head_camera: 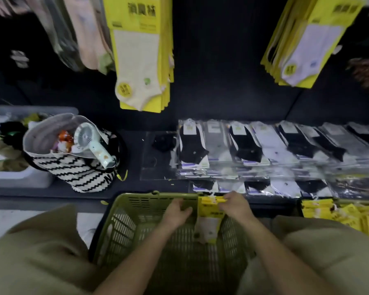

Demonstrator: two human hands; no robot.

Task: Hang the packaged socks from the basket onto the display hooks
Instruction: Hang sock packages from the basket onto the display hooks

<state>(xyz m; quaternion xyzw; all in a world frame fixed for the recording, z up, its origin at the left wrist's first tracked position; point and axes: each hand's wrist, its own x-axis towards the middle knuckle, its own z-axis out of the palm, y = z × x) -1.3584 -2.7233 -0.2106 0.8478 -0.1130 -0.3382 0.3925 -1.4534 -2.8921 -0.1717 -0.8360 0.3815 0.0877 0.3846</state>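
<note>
**One pack in hand, basket nearly cleared**

Two knees in beige trousers point(30, 252) fill the bottom corners, and both bare forearms reach forward between them over a green basket point(136, 198). The right hand point(234, 206) pinches the top edge of a yellow sock pack point(209, 222), fingers curled over its header card. The pack hangs upright just inside the basket's far wall, not yet lifted clear. The left hand point(176, 211) sits at the far rim just beside the pack, fingers bent. I cannot tell whether it grips the rim, touches the pack or only rests there.

The mesh floor of the basket looks bare, and no other pack shows in it, though the arms hide part of it. So this is likely the last pack, or one of the last.

Just beyond the basket, to the right, lies a heap of yellow packs point(339, 211); whether these also need hanging is not clear. On the dark shelf behind are rows of flat clear-wrapped socks point(254, 145), black and pale. To the left stand a striped bag point(77, 167) with a small hand fan point(92, 139) poking out, and a grey bin point(19, 177).

Farthest off, thick bunches of hanging yellow packs point(141, 50) and a second bunch point(311, 39) hang against the dark wall, so much of the work seems done. The hooks themselves are out of sight. What remains is to raise the held pack and thread its hole onto a hook.
</note>
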